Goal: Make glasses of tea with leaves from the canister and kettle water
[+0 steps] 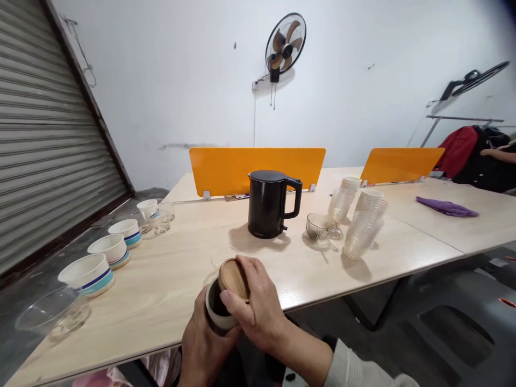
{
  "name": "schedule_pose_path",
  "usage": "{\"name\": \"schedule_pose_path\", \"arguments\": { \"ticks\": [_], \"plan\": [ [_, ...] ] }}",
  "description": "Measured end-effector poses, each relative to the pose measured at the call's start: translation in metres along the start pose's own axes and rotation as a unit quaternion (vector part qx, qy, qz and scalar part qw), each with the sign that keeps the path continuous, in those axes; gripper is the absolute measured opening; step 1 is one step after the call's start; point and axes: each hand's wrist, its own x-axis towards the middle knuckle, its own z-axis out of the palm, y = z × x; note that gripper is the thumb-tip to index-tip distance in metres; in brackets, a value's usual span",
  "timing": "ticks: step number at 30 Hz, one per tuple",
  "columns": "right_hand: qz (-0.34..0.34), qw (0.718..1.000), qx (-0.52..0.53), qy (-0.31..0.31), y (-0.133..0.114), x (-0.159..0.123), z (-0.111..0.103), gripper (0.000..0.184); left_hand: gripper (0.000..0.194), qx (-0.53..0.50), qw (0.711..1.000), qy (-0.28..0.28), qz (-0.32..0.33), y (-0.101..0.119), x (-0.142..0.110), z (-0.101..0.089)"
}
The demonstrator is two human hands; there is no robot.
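Note:
Above the table's near edge, my left hand (205, 344) grips a round ceramic jar (216, 316) from below. The jar has a pale rim and a dark inside, and it is tilted toward the table. My right hand (256, 303) rests over a round bamboo lid (234, 278), its fingers pressing the lid. The lid sits askew on the jar, with a dark gap showing at one side. Just beyond the hands, a clear glass saucer (221, 259) lies on the wooden table (169, 301), partly hidden by the lid.
A black electric kettle (266, 207) stands mid-table beside a ribbed glass cup (320, 227) and stacked clear cups (360, 226). Striped paper bowls (100, 274) and a glass bowl (52, 312) line the left edge. Orange dividers stand beyond. A co-worker's arm (497, 156) shows far right.

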Motion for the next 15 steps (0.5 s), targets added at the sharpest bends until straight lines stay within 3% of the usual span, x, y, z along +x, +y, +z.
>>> {"name": "schedule_pose_path", "arguments": {
  "ticks": [5,11,15],
  "plan": [
    [0.001,0.997,-0.002,0.079,0.034,-0.002,-0.026,0.058,0.086,-0.063,0.997,-0.003,-0.044,0.006,-0.001,-0.003],
    [0.085,0.979,-0.184,0.033,0.104,-0.01,-0.037,0.061,0.088,-0.061,0.997,0.007,-0.038,0.002,0.0,0.002],
    [0.086,0.969,-0.232,-0.012,0.128,-0.014,-0.033,0.072,0.088,-0.059,0.998,0.008,-0.033,-0.001,-0.002,0.003]
  ]
}}
